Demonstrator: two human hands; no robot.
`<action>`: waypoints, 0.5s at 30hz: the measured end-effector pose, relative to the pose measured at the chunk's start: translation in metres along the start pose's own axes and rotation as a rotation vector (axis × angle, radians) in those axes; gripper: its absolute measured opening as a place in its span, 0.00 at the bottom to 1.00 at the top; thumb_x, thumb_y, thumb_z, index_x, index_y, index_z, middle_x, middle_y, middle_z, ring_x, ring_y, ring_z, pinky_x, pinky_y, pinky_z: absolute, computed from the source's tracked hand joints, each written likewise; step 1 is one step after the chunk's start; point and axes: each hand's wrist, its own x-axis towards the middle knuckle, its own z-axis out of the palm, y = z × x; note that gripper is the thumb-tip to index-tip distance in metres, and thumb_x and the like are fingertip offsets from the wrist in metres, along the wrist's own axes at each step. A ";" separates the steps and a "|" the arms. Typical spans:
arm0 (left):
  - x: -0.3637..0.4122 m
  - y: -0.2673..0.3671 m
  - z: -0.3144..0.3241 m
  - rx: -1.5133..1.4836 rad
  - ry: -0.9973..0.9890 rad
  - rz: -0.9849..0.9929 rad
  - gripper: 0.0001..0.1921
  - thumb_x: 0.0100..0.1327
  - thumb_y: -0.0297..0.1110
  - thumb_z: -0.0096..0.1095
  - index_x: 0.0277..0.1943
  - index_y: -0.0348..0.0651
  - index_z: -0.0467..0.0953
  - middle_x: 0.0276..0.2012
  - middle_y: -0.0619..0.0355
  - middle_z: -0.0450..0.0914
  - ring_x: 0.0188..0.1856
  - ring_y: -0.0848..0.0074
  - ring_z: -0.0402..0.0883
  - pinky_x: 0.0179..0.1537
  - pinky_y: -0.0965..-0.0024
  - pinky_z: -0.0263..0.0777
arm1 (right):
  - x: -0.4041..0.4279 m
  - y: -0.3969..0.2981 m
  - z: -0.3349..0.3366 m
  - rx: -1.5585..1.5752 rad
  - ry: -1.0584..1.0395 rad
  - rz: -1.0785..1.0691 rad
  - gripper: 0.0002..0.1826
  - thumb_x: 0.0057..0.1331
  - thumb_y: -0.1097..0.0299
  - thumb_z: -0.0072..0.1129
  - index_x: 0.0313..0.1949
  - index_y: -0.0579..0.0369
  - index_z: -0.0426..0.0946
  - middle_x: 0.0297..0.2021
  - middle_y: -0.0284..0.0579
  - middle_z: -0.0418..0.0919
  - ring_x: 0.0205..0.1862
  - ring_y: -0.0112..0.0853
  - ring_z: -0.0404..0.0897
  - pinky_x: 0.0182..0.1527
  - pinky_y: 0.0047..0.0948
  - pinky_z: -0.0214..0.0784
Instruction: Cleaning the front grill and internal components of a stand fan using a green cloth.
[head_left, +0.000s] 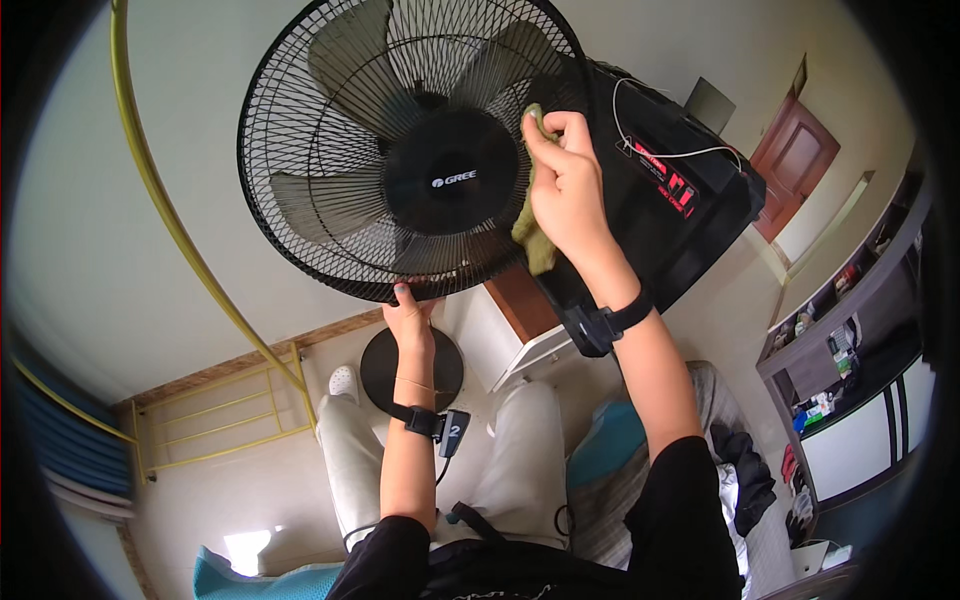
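In front of me stands a black Gree pedestal fan (457, 180) with a round wire guard and several blades behind it. My left hand (411, 319) grips the lower rim of the guard, its thumb on the front side. A crumpled olive-green cloth (537, 240) is pinched in my right hand (566, 165), against the right part of the guard beside the hub cover. The fan's round black base (412, 367) rests on the floor below, partly hidden by my left forearm. Each wrist wears a strapped black device.
A large black case (660, 225) with a red warning label and a white cable stands right of the fan. Below it is a white cabinet (495, 337). On the left stands a yellow metal rack (217, 409). A bed (607, 495) with clothes lies to my right, near shelving (810, 360).
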 end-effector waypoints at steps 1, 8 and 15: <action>0.000 0.000 -0.001 0.000 0.000 -0.003 0.39 0.63 0.61 0.68 0.66 0.42 0.63 0.57 0.53 0.75 0.55 0.64 0.80 0.48 0.56 0.84 | -0.001 -0.002 -0.002 -0.028 -0.039 0.020 0.21 0.61 0.86 0.52 0.52 0.55 0.83 0.45 0.50 0.74 0.43 0.47 0.79 0.46 0.34 0.72; -0.004 -0.003 0.007 -0.031 -0.026 0.002 0.40 0.62 0.64 0.67 0.66 0.44 0.63 0.58 0.55 0.75 0.57 0.66 0.78 0.49 0.57 0.83 | 0.042 0.023 -0.028 -0.175 0.092 0.027 0.15 0.68 0.79 0.53 0.50 0.55 0.83 0.44 0.48 0.74 0.37 0.45 0.78 0.39 0.36 0.70; -0.003 0.002 -0.003 -0.015 -0.004 0.003 0.40 0.60 0.65 0.69 0.64 0.46 0.65 0.55 0.57 0.75 0.56 0.69 0.78 0.50 0.56 0.82 | 0.009 -0.003 -0.024 -0.146 -0.135 -0.249 0.22 0.60 0.85 0.54 0.50 0.50 0.84 0.44 0.46 0.75 0.45 0.46 0.79 0.47 0.40 0.74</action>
